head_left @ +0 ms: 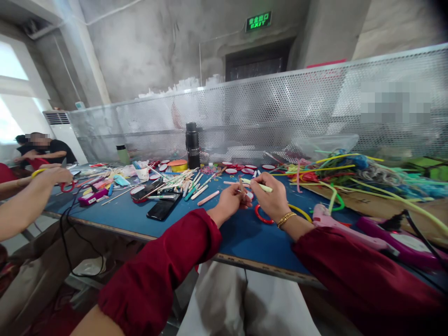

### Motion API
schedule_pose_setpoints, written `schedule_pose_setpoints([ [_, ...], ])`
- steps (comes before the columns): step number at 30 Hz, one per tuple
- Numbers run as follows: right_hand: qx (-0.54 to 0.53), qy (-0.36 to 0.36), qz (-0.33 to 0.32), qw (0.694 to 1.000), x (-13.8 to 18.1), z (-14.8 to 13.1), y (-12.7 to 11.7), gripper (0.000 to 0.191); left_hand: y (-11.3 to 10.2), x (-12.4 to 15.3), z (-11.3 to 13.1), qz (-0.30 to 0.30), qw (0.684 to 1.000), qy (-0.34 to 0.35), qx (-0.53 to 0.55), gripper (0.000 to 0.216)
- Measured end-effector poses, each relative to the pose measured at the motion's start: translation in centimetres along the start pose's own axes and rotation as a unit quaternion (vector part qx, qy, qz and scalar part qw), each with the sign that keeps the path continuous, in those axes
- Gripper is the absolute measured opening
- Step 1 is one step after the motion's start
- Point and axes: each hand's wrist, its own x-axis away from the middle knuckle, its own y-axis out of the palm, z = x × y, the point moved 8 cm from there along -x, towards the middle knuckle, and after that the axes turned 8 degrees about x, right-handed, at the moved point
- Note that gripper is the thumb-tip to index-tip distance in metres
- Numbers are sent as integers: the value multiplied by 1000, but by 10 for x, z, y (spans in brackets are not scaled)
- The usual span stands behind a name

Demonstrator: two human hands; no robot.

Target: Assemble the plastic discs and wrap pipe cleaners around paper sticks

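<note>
Both hands are close together above the blue table (196, 219). My left hand (230, 199) is closed in a pinch around something small and brownish, too small to name. In my right hand (271, 192) is a pale yellow-green pen-like stick (266, 188), its tip pointing at the left fingers. Under the right wrist lies a red loop (262, 215), with a yellow curved tube (301, 211) beside it. A pink stick (208, 198) rests left of my left hand. To the right of my right forearm is a pink glue gun (336, 219).
Several pens and sticks (189, 182) lie heaped near a black phone (164, 206) and a black thermos (192, 145). Coloured tubes and yarn (364, 168) pile up at the right, behind a purple device (395, 238). A co-worker's hands (58, 176) are at the left.
</note>
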Motion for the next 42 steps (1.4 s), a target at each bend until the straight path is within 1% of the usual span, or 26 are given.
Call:
schedule_pose_setpoints([
  [5, 2, 1, -1, 1000, 0, 0, 0, 20, -1, -1, 0, 0, 1000, 6, 2, 11],
  [11, 8, 4, 0, 1000, 0, -1, -1, 19, -3, -2, -1, 14, 1000, -1, 5, 5],
  [19, -5, 6, 9, 1000, -1, -3, -3, 20, -2, -2, 0, 12, 1000, -1, 1, 4],
  [26, -11, 8, 13, 1000, 0, -2, -3, 20, -3, -3, -2, 13, 1000, -5, -1, 5],
  [30, -7, 7, 1, 1000, 0, -4, -2, 20, -3, -3, -2, 12, 1000, -4, 3, 7],
  [35, 6, 7, 9, 1000, 0, -5, -3, 20, -2, -2, -2, 12, 1000, -8, 5, 8],
  [39, 3, 6, -8, 1000, 1, -6, 0, 18, -1, -1, -2, 8, 1000, -7, 0, 8],
  [42, 6, 6, 3, 1000, 1, -6, -2, 20, -2, -1, -2, 13, 1000, -4, 2, 7],
])
